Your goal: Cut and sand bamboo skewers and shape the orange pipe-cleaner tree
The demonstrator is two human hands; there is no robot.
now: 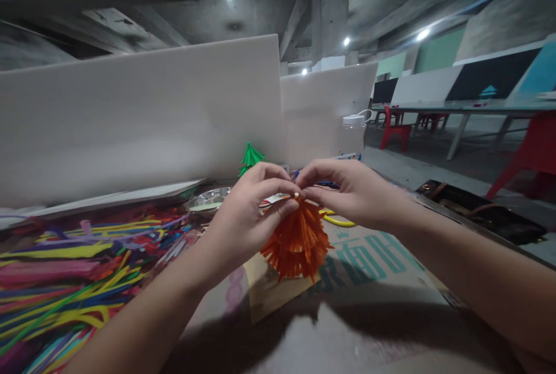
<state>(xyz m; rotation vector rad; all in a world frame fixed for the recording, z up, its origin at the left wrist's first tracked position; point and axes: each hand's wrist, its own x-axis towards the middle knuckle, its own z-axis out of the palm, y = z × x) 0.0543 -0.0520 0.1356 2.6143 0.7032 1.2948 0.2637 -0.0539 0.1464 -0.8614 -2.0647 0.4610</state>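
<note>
An orange tree-shaped craft, made of layered fuzzy strips like pipe cleaners, stands in front of me over the cardboard. My left hand pinches its top from the left, thumb and fingers close around a small pale tip. From the other side my right hand brings its fingertips together at the same tip. Whether the right fingers hold a separate small piece is too fine to see. Behind my left hand stands a smaller-looking green tree of the same make.
Many coloured pipe cleaners lie heaped at the left. A clear dish sits behind them. Printed cardboard covers the table. White partitions, a lidded clear bottle and a dark bag stand around; red chairs are beyond.
</note>
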